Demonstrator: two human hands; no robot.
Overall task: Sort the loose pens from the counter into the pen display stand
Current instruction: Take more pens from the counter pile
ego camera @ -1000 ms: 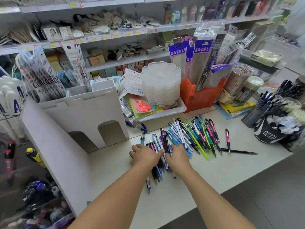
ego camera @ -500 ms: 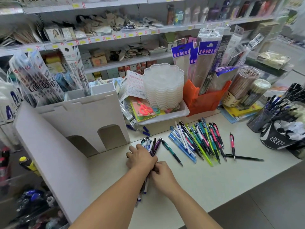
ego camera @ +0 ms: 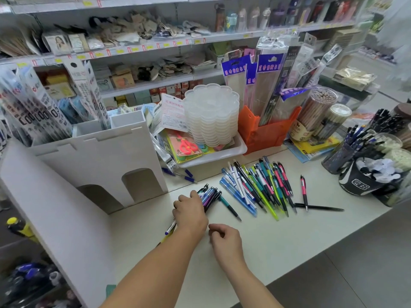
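Observation:
My left hand (ego camera: 189,211) grips a bundle of pens (ego camera: 210,195) on the pale counter (ego camera: 278,241); pen ends stick out above and below the fist. My right hand (ego camera: 224,238) lies just right of it, fingers loosely curled, holding nothing. A single teal pen (ego camera: 230,207) lies beside the bundle. Further right, a spread of several loose pens (ego camera: 258,187) in blue, green, pink and black covers the counter. The white cardboard pen display stand (ego camera: 97,161) with two arched openings stands to the left, close to my left hand.
A white tray (ego camera: 231,153) with stacked clear palettes and an orange holder (ego camera: 264,132) stand behind the pens. Cups of pens (ego camera: 347,154) and a black tub (ego camera: 364,181) crowd the right end. Two crossed pens (ego camera: 311,204) lie apart. Shelves fill the background.
Both hands gathered a bundle of pens from the left part of the pile. My right hand has now let go and drawn back; my left hand keeps the bundle.

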